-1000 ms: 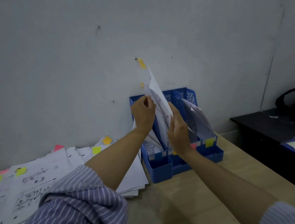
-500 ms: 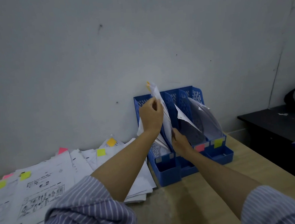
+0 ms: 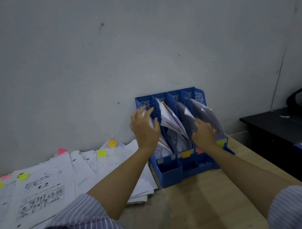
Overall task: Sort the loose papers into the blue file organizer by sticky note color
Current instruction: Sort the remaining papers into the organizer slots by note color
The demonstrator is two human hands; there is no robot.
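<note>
At blue file organizer point(image 3: 171, 170): left hand point(image 3: 144, 129) grip grasping papers in leftmost slot; right hand point(image 3: 203, 134) grip released, touching clear sleeves.

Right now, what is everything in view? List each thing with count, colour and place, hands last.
file organizer: one, blue, on the table against the wall, slots holding papers.
slot labels: orange, pink and yellow seen, on the organizer's front.
loose papers: a spread pile, white, left of the organizer.
sticky notes: several, yellow, pink and orange, on the loose papers.
table: one, light wood.
dark desk: one, black, at right.
left hand: grips papers at the leftmost slot.
right hand: at the right-hand slots, grip unclear.
</note>
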